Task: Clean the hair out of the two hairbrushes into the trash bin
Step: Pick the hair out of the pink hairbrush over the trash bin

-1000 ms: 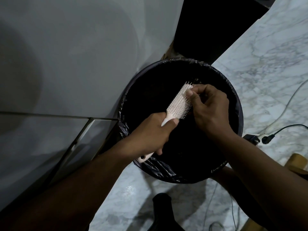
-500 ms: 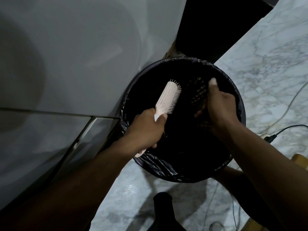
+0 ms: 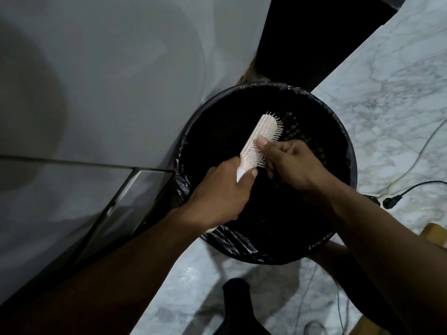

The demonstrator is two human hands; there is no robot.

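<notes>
A pale pink hairbrush point(image 3: 262, 135) is held over the round black trash bin point(image 3: 188, 151), which is lined with a black bag. My left hand point(image 3: 220, 194) grips the brush's handle, bristles facing right. My right hand point(image 3: 292, 163) is at the bristles near the middle of the brush head, thumb and fingers pinched into them. Any hair in the pinch is too dark to make out. Only this one brush is in view.
The bin stands on a marble floor point(image 3: 387, 97) against a grey wall point(image 3: 108, 81). A black plug and cables point(image 3: 391, 200) lie to the right of the bin. A dark object point(image 3: 235, 303) stands at the bottom edge, a wooden piece point(image 3: 435, 234) at the right.
My right hand, which had swung away over the bin's right side, has come back to the bristles. The brush has stayed over the bin in my left hand.
</notes>
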